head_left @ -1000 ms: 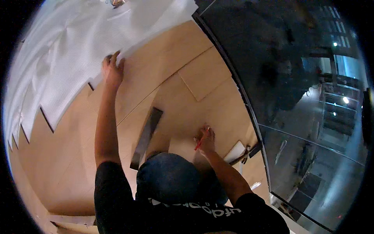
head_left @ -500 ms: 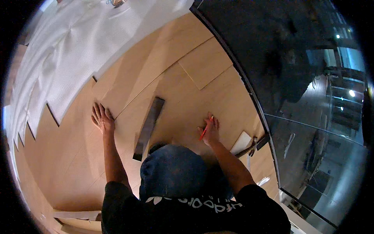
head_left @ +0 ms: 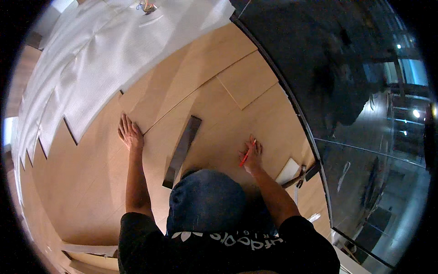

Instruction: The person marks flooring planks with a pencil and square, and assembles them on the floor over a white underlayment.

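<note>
My left hand [head_left: 130, 133] lies flat, fingers spread, on a light wooden floor plank [head_left: 182, 91], right at the plank's near end. My right hand [head_left: 252, 155] rests on the laid wooden flooring [head_left: 228, 132] and holds a red pencil [head_left: 247, 154] between its fingers. Between the two hands lies a long dark grey bar [head_left: 182, 150], flat on the boards. My knee in blue denim [head_left: 207, 201] sits just below the bar.
White foam underlay [head_left: 100, 59] covers the floor at the upper left. A dark glass wall [head_left: 346, 91] runs along the right. Near its base lie a small white offcut [head_left: 288, 171] and a hammer-like tool [head_left: 302, 176]. Loose planks [head_left: 86, 251] lie at the lower left.
My left hand has drawn back from the far edge of the underlay toward me and now rests on the plank's near end. My right hand has stayed put with the pencil.
</note>
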The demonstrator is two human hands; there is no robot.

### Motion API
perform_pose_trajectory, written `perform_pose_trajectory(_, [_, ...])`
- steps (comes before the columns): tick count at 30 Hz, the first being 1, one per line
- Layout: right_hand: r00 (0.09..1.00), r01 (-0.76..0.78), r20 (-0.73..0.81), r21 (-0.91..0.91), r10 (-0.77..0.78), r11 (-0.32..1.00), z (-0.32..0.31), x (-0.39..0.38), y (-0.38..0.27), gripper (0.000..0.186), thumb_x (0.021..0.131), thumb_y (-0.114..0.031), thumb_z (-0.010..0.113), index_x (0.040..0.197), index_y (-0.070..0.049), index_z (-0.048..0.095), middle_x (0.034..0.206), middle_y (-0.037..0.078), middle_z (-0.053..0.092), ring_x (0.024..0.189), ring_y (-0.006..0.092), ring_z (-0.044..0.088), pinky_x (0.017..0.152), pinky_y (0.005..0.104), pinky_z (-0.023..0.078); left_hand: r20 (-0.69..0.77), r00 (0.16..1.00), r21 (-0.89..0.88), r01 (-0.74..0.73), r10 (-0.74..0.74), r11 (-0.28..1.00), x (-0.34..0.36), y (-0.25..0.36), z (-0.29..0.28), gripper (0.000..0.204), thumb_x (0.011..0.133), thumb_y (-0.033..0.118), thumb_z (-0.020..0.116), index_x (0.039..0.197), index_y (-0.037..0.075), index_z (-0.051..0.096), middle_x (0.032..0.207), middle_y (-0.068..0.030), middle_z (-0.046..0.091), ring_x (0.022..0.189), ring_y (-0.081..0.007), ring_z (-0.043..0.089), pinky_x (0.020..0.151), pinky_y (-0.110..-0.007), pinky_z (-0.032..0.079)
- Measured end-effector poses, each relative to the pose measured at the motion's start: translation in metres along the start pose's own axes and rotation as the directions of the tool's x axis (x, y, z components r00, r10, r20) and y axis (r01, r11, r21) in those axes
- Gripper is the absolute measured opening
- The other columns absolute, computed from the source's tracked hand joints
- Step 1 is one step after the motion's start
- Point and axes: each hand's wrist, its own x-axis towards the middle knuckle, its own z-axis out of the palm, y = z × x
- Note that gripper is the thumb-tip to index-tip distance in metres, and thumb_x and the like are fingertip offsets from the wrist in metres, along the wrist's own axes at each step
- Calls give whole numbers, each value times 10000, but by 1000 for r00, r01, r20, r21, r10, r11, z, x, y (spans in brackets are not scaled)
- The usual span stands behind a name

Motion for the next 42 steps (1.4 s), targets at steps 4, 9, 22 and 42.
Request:
perform_pose_trajectory(4, [995, 56, -73, -74, -61, 996, 1, 1, -10, 650, 891, -345, 752, 1399, -70, 454, 1532, 237, 387, 1442, 471, 303, 1183, 589, 219, 32, 998, -53, 61, -59, 997, 9, -6, -5, 562, 1081, 357, 259, 1559, 91, 386, 1669, -2, 281, 1549, -214, 202, 1250, -447, 109])
perform_pose_trajectory(9, [1000, -2, -29, -69, 0, 998, 15, -5, 0, 685, 910, -408, 720, 1437, -77, 432, 1605, 192, 322, 1461, 438, 292, 1213, 574, 180, -18, 999, -37, -49, 49, 998, 8, -19, -1, 570, 1084, 368, 287, 1561, 67, 372, 1660, -39, 300, 1543, -239, 220, 1242, -449, 131])
perform_pose_trajectory(22, [989, 62, -126, -81, -72, 995, 11, -5, 8, 651, 896, -346, 752, 1416, -95, 451, 1615, 190, 296, 1504, 437, 197, 1225, 557, 135, -28, 997, 5, -68, 68, 998, 10, -9, 7, 560, 1081, 359, 292, 1512, 35, 442, 1655, -59, 308, 1534, -251, 245, 1241, -451, 150])
perform_pose_trajectory(42, [999, 10, -42, -2, -10, 1000, -3, 2, -1, 627, 855, -276, 776, 1353, -56, 463, 1621, 218, 303, 1467, 448, 274, 1211, 563, 156, 16, 998, -16, -64, 64, 998, 8, -6, 2, 545, 1058, 293, 350, 1524, 18, 410, 1662, -93, 280, 1531, -264, 242, 1239, -447, 156])
